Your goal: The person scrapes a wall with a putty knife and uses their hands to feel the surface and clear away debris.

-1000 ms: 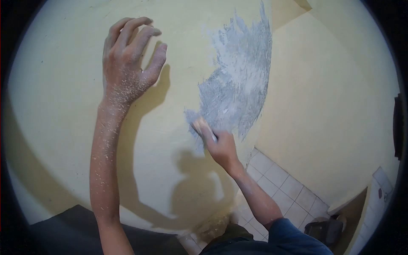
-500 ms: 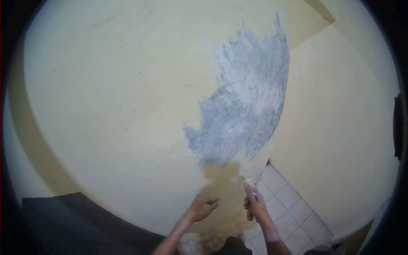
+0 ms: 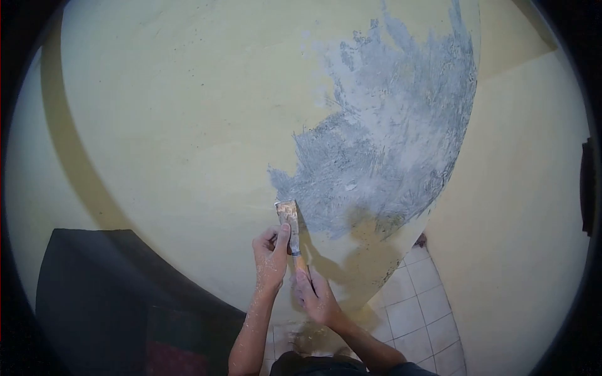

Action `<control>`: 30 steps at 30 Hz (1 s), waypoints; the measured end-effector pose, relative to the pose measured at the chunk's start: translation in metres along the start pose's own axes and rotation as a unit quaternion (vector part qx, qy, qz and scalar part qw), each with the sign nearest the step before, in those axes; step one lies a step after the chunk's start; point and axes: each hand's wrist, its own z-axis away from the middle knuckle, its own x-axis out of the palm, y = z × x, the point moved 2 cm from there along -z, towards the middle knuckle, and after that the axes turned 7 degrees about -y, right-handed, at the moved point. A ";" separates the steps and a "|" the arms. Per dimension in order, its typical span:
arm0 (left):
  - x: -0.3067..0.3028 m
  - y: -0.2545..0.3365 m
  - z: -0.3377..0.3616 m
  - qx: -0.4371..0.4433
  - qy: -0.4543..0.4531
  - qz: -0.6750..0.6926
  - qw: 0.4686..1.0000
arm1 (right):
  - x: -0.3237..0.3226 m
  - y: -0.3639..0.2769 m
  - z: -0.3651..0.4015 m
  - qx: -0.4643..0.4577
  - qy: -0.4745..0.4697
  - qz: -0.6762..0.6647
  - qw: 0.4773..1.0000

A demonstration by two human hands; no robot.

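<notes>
A metal scraper (image 3: 288, 216) is pressed against a pale yellow wall (image 3: 175, 125), its blade set at the lower left edge of a grey scraped patch (image 3: 382, 144) where the paint is already off. The tool is held nearly upright, blade uppermost and wooden handle below.

A slip is judged the main risk. With both hands bunched close behind the blade, a sudden give in the paint could send the edge skidding across the sound paint, or drive the knuckles into the rough plaster. A blade tilted too steeply could gouge the surface instead of lifting the coat. Dust and flakes are seen on the left forearm (image 3: 251, 326), so grit falling toward the face is a further hazard.

The left hand (image 3: 271, 254) is closed in a loose fist just beside the neck of the scraper, one fingertip laid along the metal to bear down on it. The right hand (image 3: 316, 296) is wrapped shut around the lower end of the handle, directly below the left and almost touching it.

White floor tiles (image 3: 414, 313) are visible at the foot of the wall, and a dark, unidentified shape (image 3: 94, 288) fills the lower left.
</notes>
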 end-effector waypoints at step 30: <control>0.030 0.033 -0.027 0.027 0.037 -0.075 0.996 | 0.007 -0.041 -0.027 -0.086 0.110 0.111 0.984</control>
